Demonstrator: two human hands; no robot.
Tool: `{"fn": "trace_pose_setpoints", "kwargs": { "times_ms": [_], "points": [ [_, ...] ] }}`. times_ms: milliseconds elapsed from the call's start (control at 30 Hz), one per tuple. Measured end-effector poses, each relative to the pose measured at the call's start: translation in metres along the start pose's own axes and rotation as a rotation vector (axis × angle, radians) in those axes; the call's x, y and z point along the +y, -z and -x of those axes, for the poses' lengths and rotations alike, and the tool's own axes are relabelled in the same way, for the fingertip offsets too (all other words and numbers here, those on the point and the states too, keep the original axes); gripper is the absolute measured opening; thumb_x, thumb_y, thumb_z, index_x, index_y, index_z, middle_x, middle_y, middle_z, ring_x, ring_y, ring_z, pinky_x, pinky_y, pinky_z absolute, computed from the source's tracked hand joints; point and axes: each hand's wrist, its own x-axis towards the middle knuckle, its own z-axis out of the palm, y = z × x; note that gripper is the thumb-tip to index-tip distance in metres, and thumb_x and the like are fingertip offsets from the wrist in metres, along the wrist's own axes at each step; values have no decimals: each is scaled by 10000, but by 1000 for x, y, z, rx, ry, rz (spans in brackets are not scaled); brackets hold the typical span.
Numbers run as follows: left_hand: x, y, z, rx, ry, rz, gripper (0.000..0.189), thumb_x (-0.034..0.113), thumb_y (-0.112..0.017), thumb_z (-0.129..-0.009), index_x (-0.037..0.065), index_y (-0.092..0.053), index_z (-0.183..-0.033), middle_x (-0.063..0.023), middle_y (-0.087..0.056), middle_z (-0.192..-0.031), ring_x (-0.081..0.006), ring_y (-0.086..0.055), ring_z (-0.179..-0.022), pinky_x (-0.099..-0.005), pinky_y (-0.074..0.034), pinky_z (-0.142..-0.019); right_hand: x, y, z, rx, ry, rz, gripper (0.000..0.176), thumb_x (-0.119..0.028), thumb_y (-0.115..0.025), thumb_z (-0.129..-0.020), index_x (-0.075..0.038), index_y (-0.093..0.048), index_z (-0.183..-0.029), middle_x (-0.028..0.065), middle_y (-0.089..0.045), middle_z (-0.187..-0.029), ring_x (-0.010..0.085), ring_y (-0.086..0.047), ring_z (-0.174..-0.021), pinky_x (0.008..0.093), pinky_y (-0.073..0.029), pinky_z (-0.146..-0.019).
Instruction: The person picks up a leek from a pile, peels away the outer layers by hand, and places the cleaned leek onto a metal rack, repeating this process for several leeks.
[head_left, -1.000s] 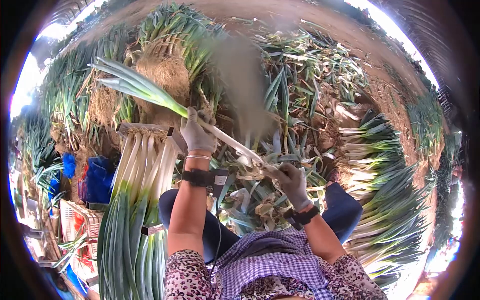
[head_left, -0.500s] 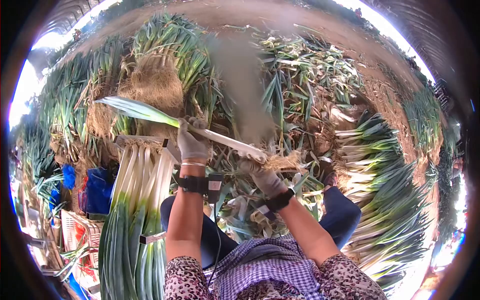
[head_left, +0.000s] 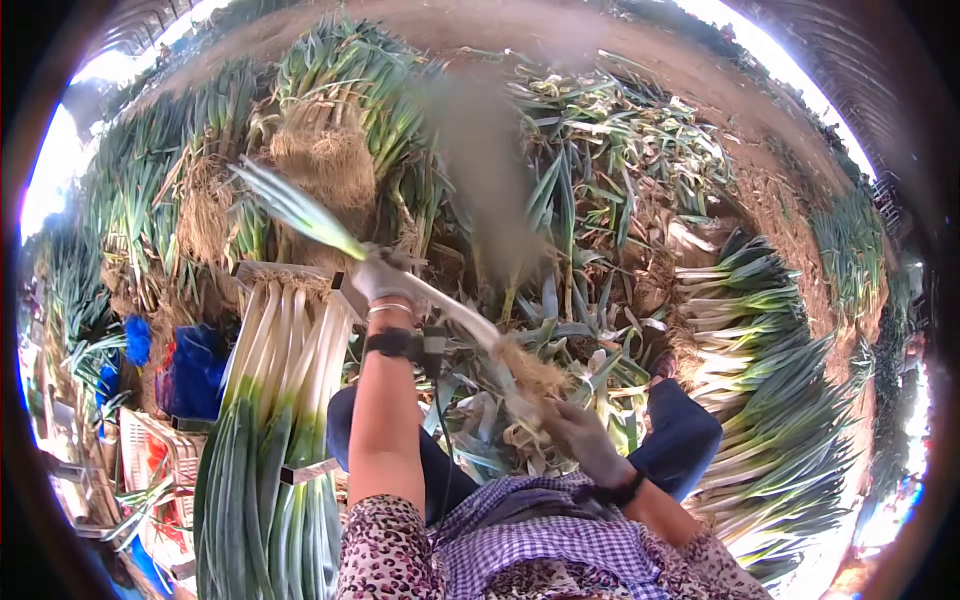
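Note:
My left hand (head_left: 380, 277), in a pale glove, is closed around the middle of a leek (head_left: 455, 312). The leek slants across in front of me, its green top (head_left: 300, 212) at the upper left and its shaggy roots (head_left: 533, 370) at the lower right. Below the root end is my right hand (head_left: 585, 437), also gloved and blurred by motion. A pale, smeared patch lies by its fingertips, and I cannot make out whether the fingers grip anything. At my left, trimmed leeks (head_left: 285, 350) lie side by side in a metal-edged rack (head_left: 345, 295).
A long row of cleaned leeks (head_left: 760, 420) lies to the right. Bundles of rooted leeks (head_left: 325, 165) stand at the back left. Stripped leaves (head_left: 630, 130) cover the ground ahead and between my legs. A pale plastic crate (head_left: 140, 450) and blue material (head_left: 200, 372) are at the left.
My right hand has moved away from the leek's root end, down and to the right toward my knee. The leek has tilted more steeply, its roots lower, still in my left hand.

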Motion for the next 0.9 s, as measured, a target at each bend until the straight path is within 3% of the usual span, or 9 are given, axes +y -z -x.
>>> {"fn": "trace_pose_setpoints", "kwargs": {
  "times_ms": [133, 267, 300, 500, 600, 733, 767, 867, 900],
  "points": [
    [14, 4, -27, -346, 46, 160, 187, 223, -492, -1008, 104, -493, -864, -8, -482, -701, -163, -473, -582, -319, -467, -582, 13, 52, 59, 38, -176, -253, 275, -230, -609, -961, 39, -660, -968, -27, -483, -598, 58, -425, -492, 212, -310, -437],
    [-5, -6, 16, -721, 235, 298, 156, 212, -512, -994, 63, -513, -947, -48, -532, -797, -208, -543, -736, -420, -520, -830, -5, 62, 27, 1, 89, -548, 260, -200, -592, -969, 23, -642, -1093, 9, -563, -654, 65, -450, -506, 235, -347, -447],
    [-4, -9, 36, -712, 247, 273, 149, 203, -527, -985, 55, -526, -968, -52, -546, -821, -218, -560, -777, -428, -514, -857, 12, 67, 5, -69, -96, -695, 332, -208, -623, -947, 22, -605, -1185, 42, -634, -791, 104, -533, -585, 252, -414, -512],
    [-17, -1, 72, -916, 372, 248, 133, 168, -578, -954, 58, -559, -1024, -62, -591, -915, -256, -587, -966, -435, -470, -968, -13, 29, -92, 18, 348, -183, 512, -239, -681, -905, -46, -484, -1336, 78, -601, -1107, 128, -596, -758, 248, -500, -668],
    [-15, 1, 76, -909, 397, 179, 147, 170, -605, -938, 71, -564, -1038, -57, -598, -957, -261, -582, -998, -435, -459, -981, -54, -6, -120, -15, 165, -558, 462, -253, -686, -899, -42, -526, -1277, 71, -605, -1056, 121, -572, -731, 251, -490, -658],
    [-3, 0, 67, -979, 317, 246, 155, 179, -608, -938, 71, -558, -1036, -46, -578, -950, -235, -576, -972, -444, -465, -979, -21, 41, -127, -335, 308, -1145, 183, -277, -610, -939, -95, -589, -948, -40, -522, -708, 60, -441, -566, 204, -368, -509],
    [3, 0, 62, -982, 298, 258, 153, 179, -610, -937, 71, -557, -1032, -45, -573, -946, -232, -574, -969, -445, -467, -976, -30, 57, -108, -60, 474, -1046, 160, -271, -577, -950, -114, -605, -948, -52, -508, -690, 50, -419, -530, 202, -355, -488],
    [8, 8, 32, -1003, 245, 294, 169, 190, -615, -933, 74, -543, -1031, -40, -557, -934, -224, -570, -961, -451, -475, -974, -5, 139, -79, -13, 657, -1397, 142, -185, -568, -937, -98, -605, -1043, -83, -485, -713, 19, -431, -590, 193, -390, -528],
    [10, 10, 25, -981, 255, 302, 171, 193, -611, -935, 74, -540, -1035, -40, -557, -930, -224, -571, -957, -452, -476, -973, -17, 138, -65, 318, 473, -1033, 218, -201, -594, -926, -82, -603, -1108, -83, -493, -717, 22, -428, -588, 191, -388, -535]
  ]
}}
